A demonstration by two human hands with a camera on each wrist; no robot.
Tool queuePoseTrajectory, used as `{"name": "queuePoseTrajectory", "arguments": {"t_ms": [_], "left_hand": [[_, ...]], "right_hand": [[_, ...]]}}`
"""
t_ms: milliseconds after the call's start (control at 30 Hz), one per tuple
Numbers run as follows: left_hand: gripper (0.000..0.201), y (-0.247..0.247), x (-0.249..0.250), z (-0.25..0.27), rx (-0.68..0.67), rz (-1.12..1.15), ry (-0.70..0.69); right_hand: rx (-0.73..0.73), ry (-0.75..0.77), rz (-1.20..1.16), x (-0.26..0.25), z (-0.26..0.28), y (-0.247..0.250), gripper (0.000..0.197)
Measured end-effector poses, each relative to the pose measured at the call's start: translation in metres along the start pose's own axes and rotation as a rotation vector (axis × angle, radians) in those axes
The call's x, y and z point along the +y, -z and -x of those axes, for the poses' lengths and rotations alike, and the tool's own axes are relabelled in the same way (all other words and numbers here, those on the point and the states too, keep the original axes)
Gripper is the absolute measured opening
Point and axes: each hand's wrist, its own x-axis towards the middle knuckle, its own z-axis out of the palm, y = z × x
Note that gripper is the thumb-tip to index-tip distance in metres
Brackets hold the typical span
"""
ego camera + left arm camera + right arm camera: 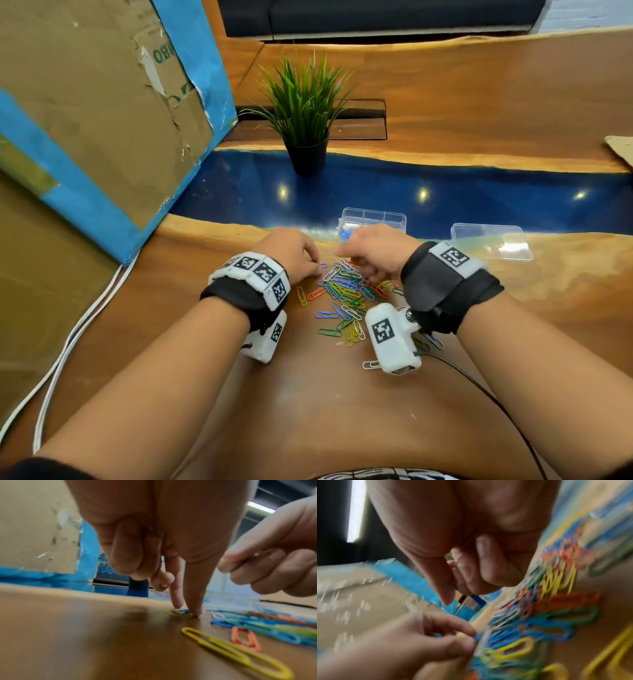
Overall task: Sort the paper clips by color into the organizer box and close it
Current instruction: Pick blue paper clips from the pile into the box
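Left hand [291, 251] pinches a blue clip [181, 611] flat on the counter [308, 394]; right hand [373, 250] clenched, contents unclear. Clip pile [346, 294] just near of both; organizer box [373, 221] far-right, nearer the right hand.

Both forearms are bare from the wrists back to dark sleeve edges at the bottom corners of the head view. The left wrist wears a black fabric strap [236, 298] topped by a band of white blocks [260, 274], each printed with a black-and-white square code marker. A white camera housing [265, 337] with one more marker sits under that wrist, at 6 o'clock from the band. The right wrist carries a wider black wrap [445, 291] with a white marker patch [454, 257] at its 12 o'clock edge. A rounded white camera module [390, 337] with a marker hangs at its 8 o'clock side, and a thin black cable [496, 404] trails from it toward 5 o'clock.
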Motion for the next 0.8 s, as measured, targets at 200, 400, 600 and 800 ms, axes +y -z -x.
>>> {"name": "queuePoseTrajectory", "arguments": {"t_ms": [200, 400, 600, 800], "left_hand": [[0.005, 0.000, 0.008, -0.009, -0.031, -0.095, 0.000], [0.014, -0.001, 0.010, -0.005, -0.078, -0.023, 0.012], [0.007, 0.005, 0.003, 0.004, -0.010, 0.317, 0.054], [0.022, 0.007, 0.003, 0.009, -0.158, 0.721, 0.136]], "right_hand": [[0.086, 0.143, 0.702, 0.005, 0.009, -0.005, 0.021], [0.116, 0.196, 1.036, 0.005, 0.008, -0.012, 0.018], [0.101, 0.236, 1.143, 0.002, 0.006, -0.017, 0.018], [0.117, 0.116, 0.788, 0.004, 0.010, 0.006, 0.019]]}}
